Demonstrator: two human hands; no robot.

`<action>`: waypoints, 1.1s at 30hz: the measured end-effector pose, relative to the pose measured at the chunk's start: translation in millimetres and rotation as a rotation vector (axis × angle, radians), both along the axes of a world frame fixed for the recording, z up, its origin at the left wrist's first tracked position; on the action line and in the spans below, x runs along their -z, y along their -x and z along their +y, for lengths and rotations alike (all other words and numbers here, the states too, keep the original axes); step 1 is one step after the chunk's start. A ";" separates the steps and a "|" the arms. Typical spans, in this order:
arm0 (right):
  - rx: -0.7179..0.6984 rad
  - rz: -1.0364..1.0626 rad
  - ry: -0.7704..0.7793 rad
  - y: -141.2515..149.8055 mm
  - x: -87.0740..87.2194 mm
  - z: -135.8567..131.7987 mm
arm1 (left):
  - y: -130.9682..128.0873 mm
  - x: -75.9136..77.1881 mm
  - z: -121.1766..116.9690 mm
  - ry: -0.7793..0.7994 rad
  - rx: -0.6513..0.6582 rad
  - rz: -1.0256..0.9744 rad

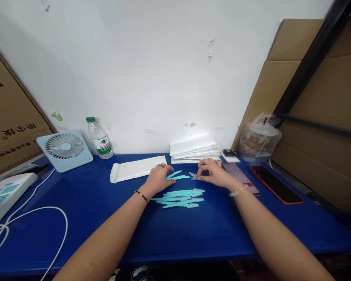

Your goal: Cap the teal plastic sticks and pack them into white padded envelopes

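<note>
My left hand (159, 179) is closed over the ends of a few teal eyebrow razors (181, 177), whose tips stick out to the right. Opposite it, my right hand (213, 173) pinches small clear plastic blade caps (194, 176) between thumb and fingers. The caps lie just right of the razor tips, with a small gap between them. Closer to me, a loose pile of several teal eyebrow razors (178, 198) rests on the blue table (216, 234), their capped ends pointing right. Behind my left hand lies a white padded envelope (137, 168).
White padded envelopes (194, 148) are stacked by the wall. To the right are a lit phone (242, 177), an orange-edged phone (280, 185) and a bagged drink cup (260, 136). A fan (66, 148), water bottle (99, 138), power strip (6, 193) and white cable (62, 218) occupy the left.
</note>
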State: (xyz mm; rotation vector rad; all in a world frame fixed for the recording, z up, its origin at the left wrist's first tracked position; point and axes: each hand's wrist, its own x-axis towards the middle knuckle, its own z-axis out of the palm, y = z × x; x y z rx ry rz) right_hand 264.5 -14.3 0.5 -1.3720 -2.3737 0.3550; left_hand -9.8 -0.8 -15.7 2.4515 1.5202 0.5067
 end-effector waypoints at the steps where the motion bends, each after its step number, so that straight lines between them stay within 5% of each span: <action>1: -0.041 -0.011 0.038 0.0 -2.8 -2.9 | -0.9 0.3 -1.1 -0.022 0.000 -0.008; 10: -0.194 -0.083 0.161 10.3 0.4 -13.0 | -2.6 7.9 -0.7 0.046 0.068 -0.070; 19: -0.104 -0.021 0.033 21.5 4.7 -12.7 | -14.4 -10.7 -17.7 0.087 0.219 -0.068; 27: 0.044 -0.009 -0.017 10.6 5.0 -1.6 | -1.3 1.5 -2.0 0.002 0.079 0.006; 33: -0.162 -0.041 0.121 21.3 -0.5 -18.4 | 2.0 6.0 -0.3 0.016 0.100 -0.035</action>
